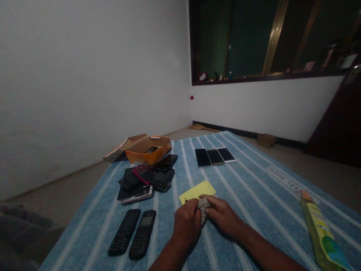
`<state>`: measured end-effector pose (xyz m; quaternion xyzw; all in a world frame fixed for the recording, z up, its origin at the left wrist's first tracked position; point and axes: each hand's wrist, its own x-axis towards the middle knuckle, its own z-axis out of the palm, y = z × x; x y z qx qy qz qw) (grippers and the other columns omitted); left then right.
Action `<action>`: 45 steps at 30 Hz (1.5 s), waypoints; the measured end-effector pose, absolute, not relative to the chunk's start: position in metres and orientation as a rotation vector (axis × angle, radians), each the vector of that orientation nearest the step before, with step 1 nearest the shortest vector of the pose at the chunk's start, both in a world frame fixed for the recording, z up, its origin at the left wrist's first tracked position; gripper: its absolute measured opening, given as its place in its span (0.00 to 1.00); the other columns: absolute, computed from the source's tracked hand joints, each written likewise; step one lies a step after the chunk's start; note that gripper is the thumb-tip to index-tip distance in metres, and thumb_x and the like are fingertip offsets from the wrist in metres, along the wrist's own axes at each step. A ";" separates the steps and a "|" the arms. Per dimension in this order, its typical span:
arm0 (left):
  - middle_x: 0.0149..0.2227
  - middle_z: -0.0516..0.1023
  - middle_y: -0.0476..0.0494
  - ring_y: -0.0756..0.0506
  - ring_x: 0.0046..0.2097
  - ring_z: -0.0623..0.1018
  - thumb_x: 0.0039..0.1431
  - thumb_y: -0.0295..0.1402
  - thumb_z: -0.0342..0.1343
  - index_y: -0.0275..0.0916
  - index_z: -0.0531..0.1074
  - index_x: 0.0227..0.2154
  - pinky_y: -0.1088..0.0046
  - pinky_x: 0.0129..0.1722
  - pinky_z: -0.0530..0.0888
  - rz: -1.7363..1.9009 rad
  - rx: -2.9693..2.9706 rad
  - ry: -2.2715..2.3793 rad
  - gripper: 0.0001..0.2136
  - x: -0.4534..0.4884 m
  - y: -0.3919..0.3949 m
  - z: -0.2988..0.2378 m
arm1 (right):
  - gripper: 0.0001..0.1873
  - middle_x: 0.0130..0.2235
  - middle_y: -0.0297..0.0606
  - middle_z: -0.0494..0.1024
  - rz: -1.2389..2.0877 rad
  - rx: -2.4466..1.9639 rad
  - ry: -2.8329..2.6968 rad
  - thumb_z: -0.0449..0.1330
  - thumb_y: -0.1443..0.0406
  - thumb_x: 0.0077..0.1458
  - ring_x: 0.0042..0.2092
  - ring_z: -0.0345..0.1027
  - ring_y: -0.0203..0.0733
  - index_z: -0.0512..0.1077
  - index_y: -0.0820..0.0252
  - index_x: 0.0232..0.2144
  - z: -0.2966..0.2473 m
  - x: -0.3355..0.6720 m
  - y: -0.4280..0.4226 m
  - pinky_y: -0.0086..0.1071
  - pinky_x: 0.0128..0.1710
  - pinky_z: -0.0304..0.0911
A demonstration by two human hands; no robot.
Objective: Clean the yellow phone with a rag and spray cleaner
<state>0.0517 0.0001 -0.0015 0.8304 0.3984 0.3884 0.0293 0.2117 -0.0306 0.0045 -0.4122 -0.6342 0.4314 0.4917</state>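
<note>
A crumpled pale cloth [203,205] is bunched between my two hands. My left hand [186,222] is closed on its left side, and the fingers of my right hand [224,216] pinch it from the right. Just beyond them a flat yellow phone [199,190] lies on the striped cloth cover, partly hidden by my hands. To the left, two black keypad phones [124,231] [143,234] lie side by side.
A pile of phones [145,177] sits at the left, before an open orange box [149,150]. Three smartphones [216,157] lie in a row farther back. At the right is a yellow-green bottle [323,233]. Blue striped fabric [254,210] covers the surface.
</note>
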 end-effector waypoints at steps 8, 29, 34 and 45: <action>0.36 0.83 0.39 0.42 0.37 0.83 0.60 0.25 0.44 0.37 0.72 0.42 0.67 0.38 0.79 1.094 2.471 0.895 0.13 0.055 -0.007 0.005 | 0.07 0.31 0.34 0.75 1.007 -1.053 -1.390 0.57 0.67 0.51 0.36 0.69 0.41 0.76 0.60 0.30 0.002 0.211 -0.027 0.32 0.38 0.63; 0.44 0.78 0.36 0.37 0.45 0.77 0.55 0.25 0.51 0.36 0.68 0.49 0.57 0.45 0.76 1.236 2.620 1.297 0.17 0.046 0.007 -0.008 | 0.10 0.33 0.38 0.73 -0.077 -1.583 -1.925 0.53 0.74 0.56 0.34 0.64 0.42 0.73 0.59 0.33 -0.009 0.221 -0.009 0.33 0.36 0.53; 0.51 0.75 0.31 0.32 0.53 0.75 0.50 0.30 0.56 0.34 0.61 0.58 0.48 0.50 0.74 1.102 2.469 1.481 0.30 0.037 0.019 -0.024 | 0.09 0.38 0.42 0.76 -0.311 -1.608 -2.079 0.55 0.74 0.61 0.40 0.63 0.47 0.75 0.60 0.37 -0.018 0.207 -0.003 0.36 0.39 0.53; 0.52 0.77 0.33 0.35 0.53 0.76 0.49 0.23 0.53 0.35 0.66 0.57 0.50 0.54 0.73 1.100 2.308 1.469 0.28 0.028 0.033 -0.031 | 0.08 0.38 0.41 0.76 -0.175 -1.480 -2.280 0.57 0.72 0.63 0.42 0.64 0.47 0.75 0.60 0.36 -0.007 0.157 0.001 0.37 0.42 0.57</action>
